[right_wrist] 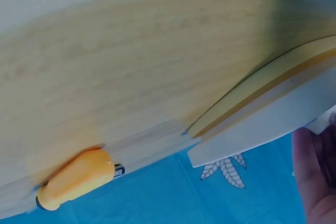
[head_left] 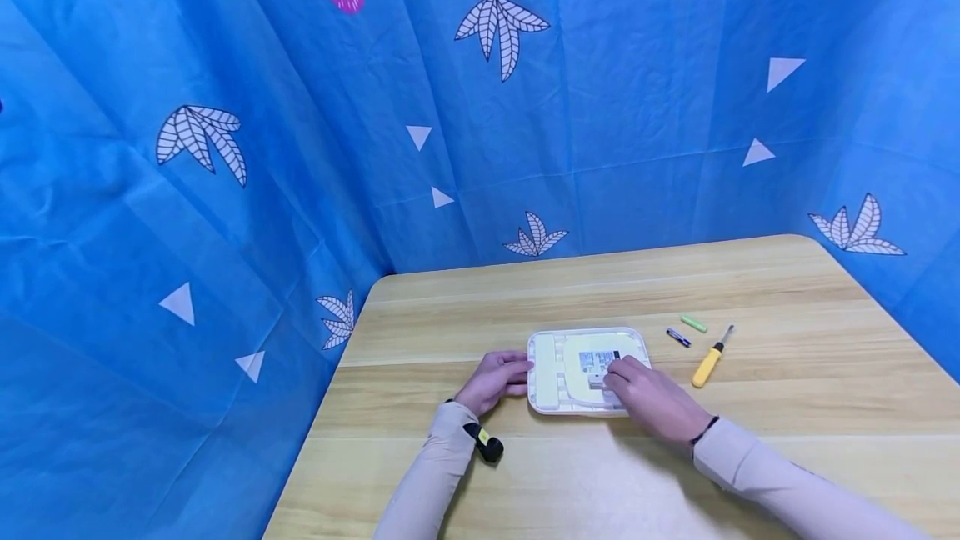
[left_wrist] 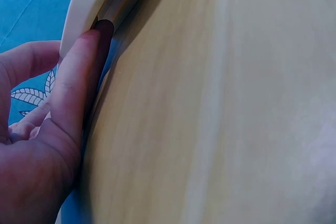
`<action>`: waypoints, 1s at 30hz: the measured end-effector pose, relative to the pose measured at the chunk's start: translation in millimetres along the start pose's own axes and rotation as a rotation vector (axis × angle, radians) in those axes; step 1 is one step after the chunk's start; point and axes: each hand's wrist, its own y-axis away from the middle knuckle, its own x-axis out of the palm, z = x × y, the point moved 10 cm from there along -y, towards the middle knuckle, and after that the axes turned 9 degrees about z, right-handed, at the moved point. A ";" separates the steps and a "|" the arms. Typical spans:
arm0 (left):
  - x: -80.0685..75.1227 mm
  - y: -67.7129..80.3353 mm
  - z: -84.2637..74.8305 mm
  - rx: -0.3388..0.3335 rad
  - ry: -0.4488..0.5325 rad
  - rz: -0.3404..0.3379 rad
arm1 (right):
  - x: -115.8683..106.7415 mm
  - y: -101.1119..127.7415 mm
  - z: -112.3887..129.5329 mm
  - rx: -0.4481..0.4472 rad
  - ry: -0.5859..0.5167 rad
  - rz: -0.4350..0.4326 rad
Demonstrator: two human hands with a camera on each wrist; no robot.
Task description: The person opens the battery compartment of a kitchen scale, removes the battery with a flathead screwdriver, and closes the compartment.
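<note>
A white, flat plastic device (head_left: 550, 373) with rounded corners lies on the table, a printed label and a small recess facing up. At its left edge, my left hand (head_left: 497, 380) grips the rim, fingertips on the side and just under it. My right hand (head_left: 651, 397) is over the device's right half, beside the recess. In the right wrist view, its fingers (right_wrist: 310, 177) pinch a small white piece (right_wrist: 321, 120) at the device's upper face; most of that piece is hidden. A short black mark or part (head_left: 617, 354) shows near the right fingertips.
Right of the device lie a yellow-handled screwdriver (head_left: 708, 364), a green battery (head_left: 693, 323) and a dark blue battery (head_left: 678, 337). They rest on the wooden table (head_left: 450, 307). A blue patterned curtain (head_left: 637, 107) hangs behind the table and along its left side.
</note>
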 end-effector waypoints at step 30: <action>3.3 4.0 -4.1 -0.017 -0.008 -0.003 | 3.9 5.6 6.9 -0.081 0.050 -0.022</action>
